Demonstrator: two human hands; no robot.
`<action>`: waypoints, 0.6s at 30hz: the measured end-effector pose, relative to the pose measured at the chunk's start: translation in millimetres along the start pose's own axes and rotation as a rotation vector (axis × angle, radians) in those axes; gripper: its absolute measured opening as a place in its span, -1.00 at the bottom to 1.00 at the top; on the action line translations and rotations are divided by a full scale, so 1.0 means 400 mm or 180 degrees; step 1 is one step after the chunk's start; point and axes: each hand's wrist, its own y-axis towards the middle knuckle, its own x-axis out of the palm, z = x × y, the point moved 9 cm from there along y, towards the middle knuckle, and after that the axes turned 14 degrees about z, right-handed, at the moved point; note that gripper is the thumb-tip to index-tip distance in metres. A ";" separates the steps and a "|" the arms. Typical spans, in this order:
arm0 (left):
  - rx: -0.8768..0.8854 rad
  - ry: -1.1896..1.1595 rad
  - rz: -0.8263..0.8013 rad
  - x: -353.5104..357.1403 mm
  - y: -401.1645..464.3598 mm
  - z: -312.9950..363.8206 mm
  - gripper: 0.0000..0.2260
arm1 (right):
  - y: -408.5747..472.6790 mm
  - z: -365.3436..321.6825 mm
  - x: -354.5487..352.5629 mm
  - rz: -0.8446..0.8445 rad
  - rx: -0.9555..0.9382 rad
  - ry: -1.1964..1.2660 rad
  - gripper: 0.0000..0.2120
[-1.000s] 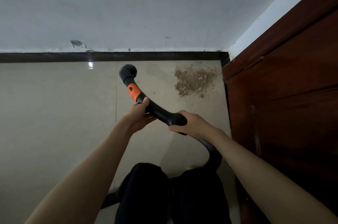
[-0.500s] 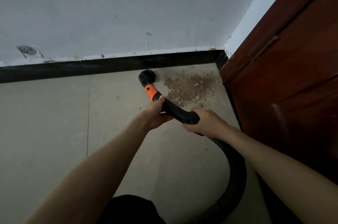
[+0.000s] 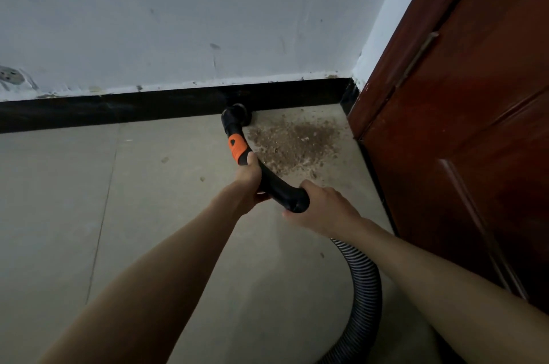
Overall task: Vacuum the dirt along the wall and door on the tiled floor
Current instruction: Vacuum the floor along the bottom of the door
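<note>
Nearest us, the ribbed hose [image 3: 364, 283] loops up from the floor to our right hand [image 3: 322, 209], whose fingers curl round the rear end of the black wand [image 3: 276, 185]. Ahead of it, our left hand [image 3: 248, 182] wraps the wand just behind its orange collar [image 3: 236, 148]. Beyond that the round brush head [image 3: 236, 115] sits on the tiled floor [image 3: 148, 200], touching the black skirting [image 3: 118, 108] below the wall [image 3: 208, 6]. Just right of the brush head, the dirt pile [image 3: 292, 143] spreads toward the door [image 3: 463, 125], seemingly whole, so we judge the vacuuming barely begun.
</note>
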 end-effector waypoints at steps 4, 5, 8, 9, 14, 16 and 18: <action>-0.0015 0.0052 -0.0202 0.049 -0.039 -0.008 -0.53 | -0.010 0.053 -0.035 0.0087 0.0092 0.0265 -0.66; -0.0026 0.0080 -0.0223 0.061 -0.048 -0.010 -0.52 | -0.010 0.067 -0.042 0.0113 0.0096 0.0234 -0.65; 0.0041 0.0159 -0.0195 0.105 -0.060 -0.013 -0.53 | -0.010 0.120 -0.053 0.0200 0.0249 0.0170 -0.65; 0.0079 0.0175 -0.0158 0.121 -0.062 -0.012 -0.54 | -0.010 0.136 -0.057 0.0220 0.0295 0.0159 -0.66; 0.0220 0.0307 -0.0030 0.192 -0.064 -0.019 -0.51 | -0.016 0.202 -0.088 0.0388 0.0426 0.0234 -0.65; 0.0298 0.0409 -0.0003 0.214 -0.061 -0.018 -0.51 | -0.022 0.223 -0.092 0.0428 0.0500 0.0275 -0.63; 0.0387 0.0510 -0.0033 0.237 -0.061 -0.018 -0.51 | -0.026 0.239 -0.097 0.0482 0.0564 0.0288 -0.63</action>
